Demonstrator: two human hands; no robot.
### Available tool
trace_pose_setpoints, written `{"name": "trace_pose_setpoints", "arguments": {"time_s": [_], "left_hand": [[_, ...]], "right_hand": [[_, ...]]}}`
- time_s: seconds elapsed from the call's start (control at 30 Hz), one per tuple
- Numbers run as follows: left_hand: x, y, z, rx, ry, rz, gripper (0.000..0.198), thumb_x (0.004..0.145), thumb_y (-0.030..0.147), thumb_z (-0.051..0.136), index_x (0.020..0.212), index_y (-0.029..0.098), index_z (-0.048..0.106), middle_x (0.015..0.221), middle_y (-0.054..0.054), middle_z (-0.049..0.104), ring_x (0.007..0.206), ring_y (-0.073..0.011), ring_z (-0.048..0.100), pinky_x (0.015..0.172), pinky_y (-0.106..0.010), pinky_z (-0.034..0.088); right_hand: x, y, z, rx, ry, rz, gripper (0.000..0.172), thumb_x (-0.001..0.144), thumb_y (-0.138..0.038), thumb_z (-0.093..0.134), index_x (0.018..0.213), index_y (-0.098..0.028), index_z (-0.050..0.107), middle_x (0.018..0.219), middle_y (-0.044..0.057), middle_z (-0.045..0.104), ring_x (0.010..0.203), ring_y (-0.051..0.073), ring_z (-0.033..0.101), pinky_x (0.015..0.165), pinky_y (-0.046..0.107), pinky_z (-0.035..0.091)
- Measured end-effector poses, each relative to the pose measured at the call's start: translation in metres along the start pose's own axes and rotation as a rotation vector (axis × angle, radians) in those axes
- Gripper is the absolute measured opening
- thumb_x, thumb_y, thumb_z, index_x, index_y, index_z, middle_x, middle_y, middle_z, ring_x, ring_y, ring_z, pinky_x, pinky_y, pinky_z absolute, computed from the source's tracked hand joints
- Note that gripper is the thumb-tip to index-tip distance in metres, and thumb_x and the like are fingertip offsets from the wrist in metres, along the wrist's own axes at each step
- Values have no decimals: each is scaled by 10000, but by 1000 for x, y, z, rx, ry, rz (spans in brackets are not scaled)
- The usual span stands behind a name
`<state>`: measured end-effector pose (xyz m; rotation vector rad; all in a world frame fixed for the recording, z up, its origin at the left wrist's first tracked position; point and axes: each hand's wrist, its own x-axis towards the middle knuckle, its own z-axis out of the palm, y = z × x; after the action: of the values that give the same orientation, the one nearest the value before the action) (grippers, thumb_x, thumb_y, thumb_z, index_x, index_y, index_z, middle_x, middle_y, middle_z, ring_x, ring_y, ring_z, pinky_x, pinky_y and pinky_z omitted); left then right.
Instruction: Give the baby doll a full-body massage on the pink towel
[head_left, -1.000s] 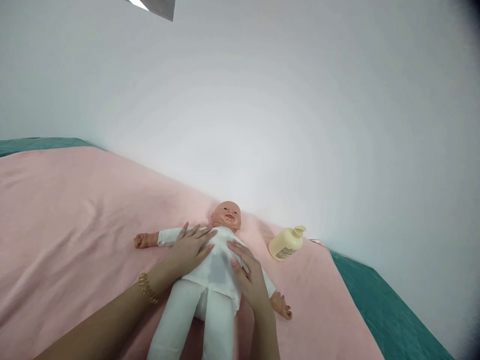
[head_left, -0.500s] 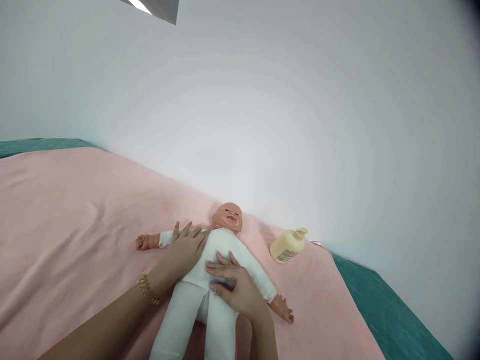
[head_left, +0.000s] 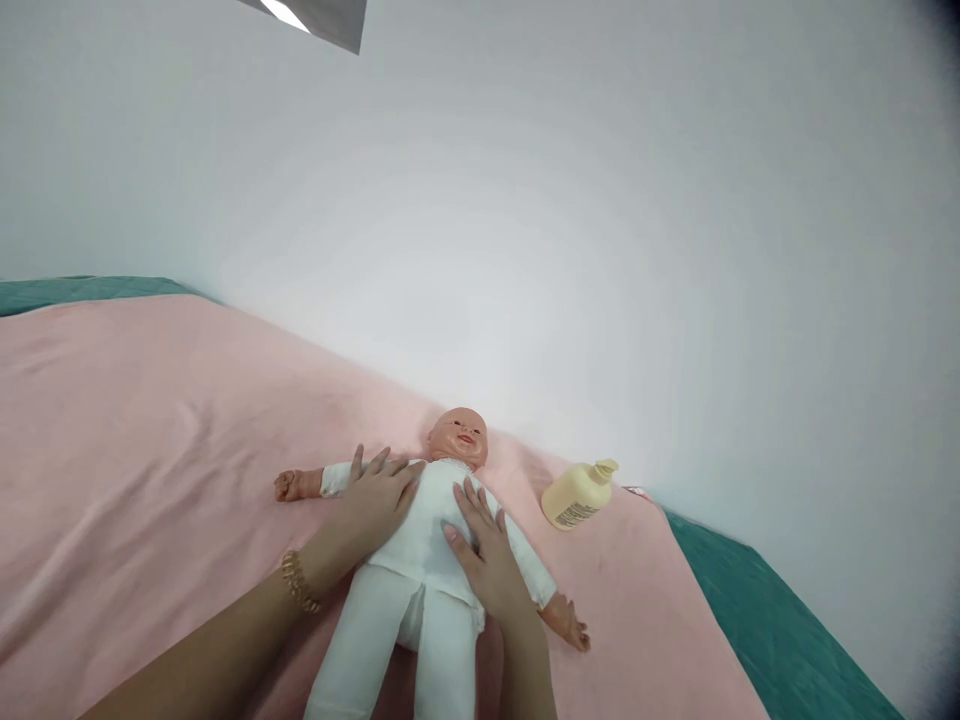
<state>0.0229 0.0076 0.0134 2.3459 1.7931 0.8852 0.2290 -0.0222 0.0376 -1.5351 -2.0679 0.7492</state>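
Note:
A baby doll (head_left: 427, 525) in a white cloth suit lies on its back on the pink blanket (head_left: 150, 430), head at the far end and arms spread. My left hand (head_left: 379, 500), a gold bracelet (head_left: 298, 582) at its wrist, rests with fingers spread on the doll's upper arm and shoulder at the left. On the right side of the doll's chest lies my right hand (head_left: 487, 560), fingers stretched toward its shoulder and thumb apart. Neither hand grasps anything. The lower ends of the doll's legs run out of view.
Right of the doll, a pale yellow pump bottle (head_left: 577, 496) stands on the blanket, near the wall (head_left: 570, 250). Green covering (head_left: 780, 610) shows beyond the blanket's right edge and at the far left. A grey panel (head_left: 330, 20) shows at the top.
My right hand has slid from the middle of the doll's belly up and right onto the side of its chest, its fingers now pointing more upward. My left hand stays in place.

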Motion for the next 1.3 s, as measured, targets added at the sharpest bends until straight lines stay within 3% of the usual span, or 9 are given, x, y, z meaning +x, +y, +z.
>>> {"name": "trace_pose_setpoints", "arguments": {"time_s": [0.1, 0.23, 0.33, 0.43, 0.57, 0.7, 1.0, 1.13, 1.3], "left_hand": [[3, 2, -4, -194, 47, 22, 353, 977, 263, 372, 1167, 225, 667, 1276, -59, 646, 1285, -318, 480, 1125, -626, 206], [2, 13, -23, -680, 60, 135, 373, 976, 321, 373, 1021, 176, 714, 1136, -92, 699, 1131, -243, 593, 1017, -422, 442], [-5, 28, -45, -1047, -244, 253, 391, 989, 371, 399, 943, 198, 747, 1019, -56, 737, 987, -208, 663, 928, -331, 500], [-11, 39, -59, -1172, -549, 377, 399, 976, 426, 428, 923, 240, 778, 1037, -22, 746, 974, -219, 682, 952, -332, 488], [-13, 40, -56, -1078, -608, 470, 446, 989, 454, 350, 968, 331, 778, 1061, 30, 745, 1040, -214, 672, 1181, -396, 200], [-12, 34, -48, -882, -564, 491, 473, 992, 430, 292, 1045, 349, 754, 1119, 37, 726, 1207, -214, 582, 1206, -406, 0], [-7, 24, -38, -581, -477, 524, 421, 1001, 432, 376, 1349, 300, 574, 1409, -1, 546, 1408, -231, 353, 1201, -448, -36], [-4, 16, -30, -445, -422, 466, 431, 1022, 436, 347, 1412, 325, 492, 1486, 18, 451, 1452, -234, 254, 1194, -490, -48], [-1, 11, -18, -249, -309, 336, 455, 1019, 488, 332, 1435, 347, 448, 1512, 12, 410, 1452, -267, 252, 1166, -586, -50]], "right_hand": [[0, 4, -1, -68, 29, 77, 620, 959, -529, 390, 1498, -229, 327, 1579, 20, 249, 1492, 255, 116, 1198, 541, -20], [1, 7, -3, -156, 60, 127, 601, 981, -495, 304, 1502, -196, 327, 1566, 24, 283, 1490, 271, 121, 1194, 546, -36], [0, 8, -4, -173, 56, 123, 608, 988, -494, 255, 1505, -183, 322, 1569, 25, 276, 1490, 276, 121, 1193, 549, -30], [0, 8, -5, -174, 46, 121, 614, 992, -485, 225, 1506, -164, 318, 1572, 33, 272, 1491, 276, 120, 1193, 549, -22], [0, 8, -5, -166, 48, 131, 600, 992, -458, 227, 1502, -158, 329, 1570, 50, 276, 1489, 270, 130, 1194, 546, -17], [0, 8, -5, -168, 56, 127, 600, 988, -464, 241, 1494, -159, 347, 1562, 58, 293, 1485, 277, 147, 1190, 557, -24], [2, 12, -4, -65, 138, 98, 603, 973, -467, 271, 1441, -128, 444, 1509, 98, 394, 1463, 291, 235, 1190, 570, 11], [2, 13, -4, 25, 249, 64, 605, 961, -504, 306, 1395, -136, 512, 1477, 131, 442, 1441, 287, 296, 1196, 557, 58], [-1, 6, -7, 239, 311, -5, 577, 930, -552, 428, 1344, -178, 574, 1425, 112, 520, 1434, 269, 318, 1188, 499, 212]]}}
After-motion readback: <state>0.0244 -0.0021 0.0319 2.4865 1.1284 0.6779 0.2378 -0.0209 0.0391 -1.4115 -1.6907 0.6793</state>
